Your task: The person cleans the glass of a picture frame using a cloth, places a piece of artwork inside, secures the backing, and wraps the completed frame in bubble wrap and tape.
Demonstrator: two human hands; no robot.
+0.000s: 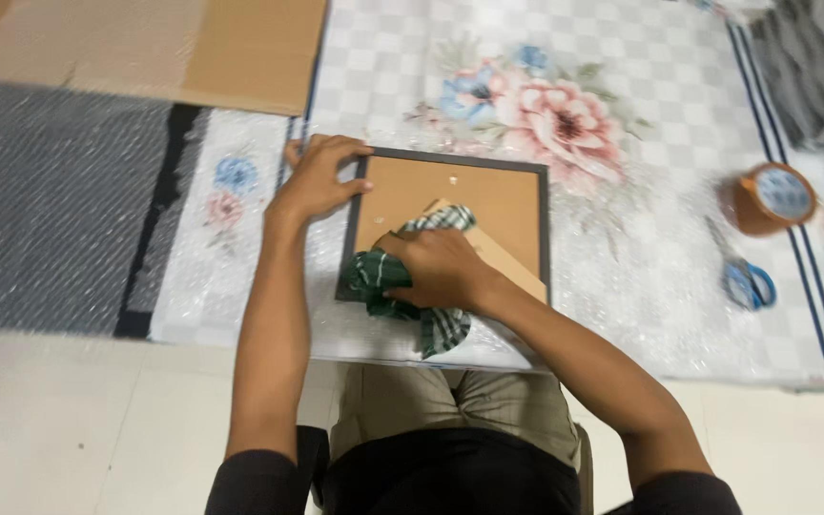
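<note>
A picture frame [517, 170] with a dark rim lies face down on bubble wrap, its brown backing board and folded stand showing. My left hand [319, 176] rests on the frame's upper left corner, fingers spread over the rim. My right hand [442, 269] is closed on a green and white checked cloth [374, 277] and presses it on the lower part of the backing board.
A sheet of bubble wrap [641, 277] covers a floral checked mat [565, 105]. A roll of brown tape [767, 198] and blue-handled scissors [744, 278] lie to the right. Flat cardboard [231, 48] sits at the upper left. My knees are below the mat's edge.
</note>
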